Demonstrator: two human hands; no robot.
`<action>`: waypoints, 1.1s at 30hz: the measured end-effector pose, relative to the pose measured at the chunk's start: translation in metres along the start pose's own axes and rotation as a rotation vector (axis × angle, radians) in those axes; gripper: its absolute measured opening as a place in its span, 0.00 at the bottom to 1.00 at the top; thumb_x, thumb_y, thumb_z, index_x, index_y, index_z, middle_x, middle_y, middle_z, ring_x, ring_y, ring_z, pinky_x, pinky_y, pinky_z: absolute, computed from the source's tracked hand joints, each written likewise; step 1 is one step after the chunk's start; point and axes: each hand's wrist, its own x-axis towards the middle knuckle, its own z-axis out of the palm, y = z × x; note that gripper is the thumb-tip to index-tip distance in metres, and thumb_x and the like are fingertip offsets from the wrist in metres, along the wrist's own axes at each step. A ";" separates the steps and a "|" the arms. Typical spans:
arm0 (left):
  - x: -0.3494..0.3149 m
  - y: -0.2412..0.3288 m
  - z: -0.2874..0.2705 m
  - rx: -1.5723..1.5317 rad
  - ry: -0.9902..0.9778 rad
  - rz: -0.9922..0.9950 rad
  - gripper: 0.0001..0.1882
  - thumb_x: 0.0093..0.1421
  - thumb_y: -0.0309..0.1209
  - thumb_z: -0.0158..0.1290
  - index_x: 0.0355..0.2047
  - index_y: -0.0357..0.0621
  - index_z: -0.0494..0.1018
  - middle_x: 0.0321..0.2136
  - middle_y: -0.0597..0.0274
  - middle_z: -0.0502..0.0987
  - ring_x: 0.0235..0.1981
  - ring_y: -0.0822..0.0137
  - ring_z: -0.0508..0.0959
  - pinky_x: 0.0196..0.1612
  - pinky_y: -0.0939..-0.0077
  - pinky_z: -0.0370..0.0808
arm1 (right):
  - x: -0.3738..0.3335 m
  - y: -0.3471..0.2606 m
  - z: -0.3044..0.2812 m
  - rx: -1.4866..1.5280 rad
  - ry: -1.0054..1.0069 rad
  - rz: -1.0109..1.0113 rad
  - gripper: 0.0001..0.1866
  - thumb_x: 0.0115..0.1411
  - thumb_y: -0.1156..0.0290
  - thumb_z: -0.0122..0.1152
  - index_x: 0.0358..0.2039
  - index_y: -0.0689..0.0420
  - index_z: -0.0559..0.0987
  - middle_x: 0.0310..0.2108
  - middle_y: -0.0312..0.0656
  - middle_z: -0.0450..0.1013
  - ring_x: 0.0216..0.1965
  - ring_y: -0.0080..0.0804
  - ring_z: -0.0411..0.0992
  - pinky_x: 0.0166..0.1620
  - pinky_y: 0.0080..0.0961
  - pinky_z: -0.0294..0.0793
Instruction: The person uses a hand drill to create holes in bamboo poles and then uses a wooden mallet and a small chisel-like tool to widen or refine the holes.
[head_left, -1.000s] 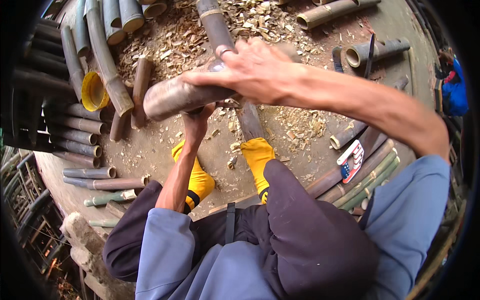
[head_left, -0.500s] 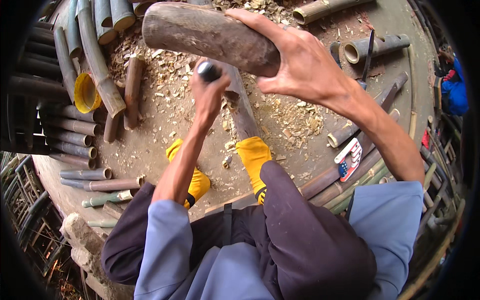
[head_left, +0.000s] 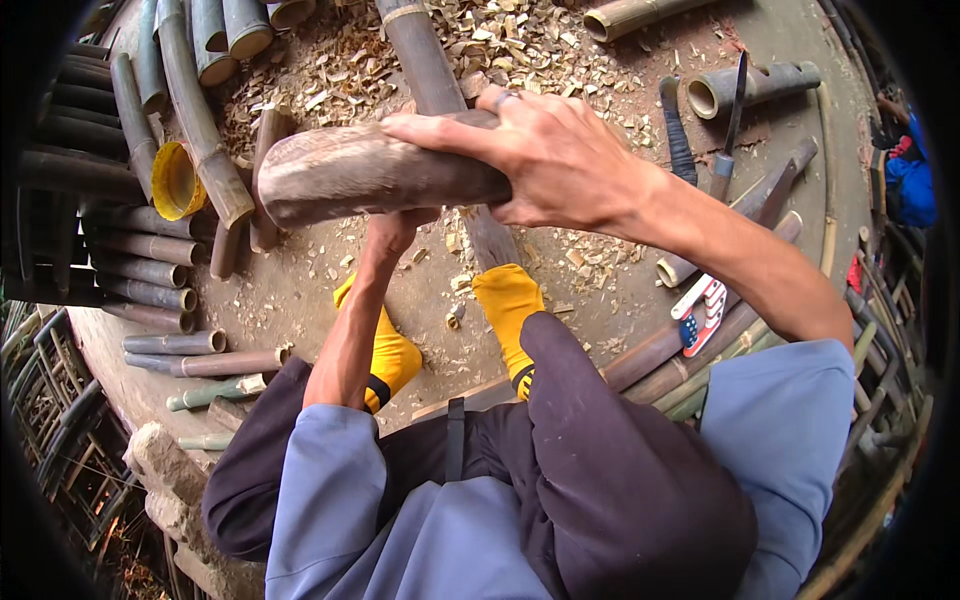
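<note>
My right hand is closed around one end of a thick, rough wooden block that points to the left. Directly beneath it, my left hand is mostly covered by the block. The black-ended tool handle in that left fist is hidden now and shows only in the earlier picture, so its working end cannot be made out. A dark bamboo pole runs under both hands, its near end under my yellow-socked foot.
Pale wood chips are scattered over the ground. A knife and a dark wrapped handle lie by a bamboo tube at right. Bamboo lengths and a yellow-rimmed container stand at left. A flag-patterned object lies lower right.
The wooden block has come down toward me and to the left, now covering most of my left hand and the tool handle's black end. My right hand has moved with it.
</note>
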 end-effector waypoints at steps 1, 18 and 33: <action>-0.006 -0.002 0.001 -0.133 0.031 -0.034 0.29 0.48 0.26 0.59 0.52 0.38 0.65 0.44 0.60 0.73 0.45 0.66 0.72 0.50 0.72 0.68 | 0.001 -0.001 0.001 0.010 0.084 -0.045 0.49 0.43 0.65 0.69 0.63 0.25 0.53 0.35 0.56 0.70 0.33 0.52 0.75 0.34 0.41 0.79; 0.012 -0.023 0.013 -0.961 0.302 -0.050 0.05 0.48 0.22 0.51 0.27 0.39 0.68 0.20 0.56 0.71 0.21 0.63 0.73 0.30 0.66 0.73 | -0.025 0.017 -0.001 0.304 0.076 0.289 0.47 0.36 0.74 0.65 0.62 0.48 0.61 0.57 0.45 0.65 0.48 0.45 0.71 0.53 0.34 0.71; 0.009 0.044 0.038 -0.479 0.245 -0.050 0.18 0.42 0.21 0.62 0.36 0.38 0.73 0.25 0.64 0.77 0.28 0.69 0.76 0.36 0.75 0.75 | -0.023 -0.012 -0.015 0.084 -0.140 0.246 0.48 0.36 0.74 0.67 0.61 0.51 0.60 0.50 0.52 0.69 0.45 0.49 0.73 0.48 0.37 0.74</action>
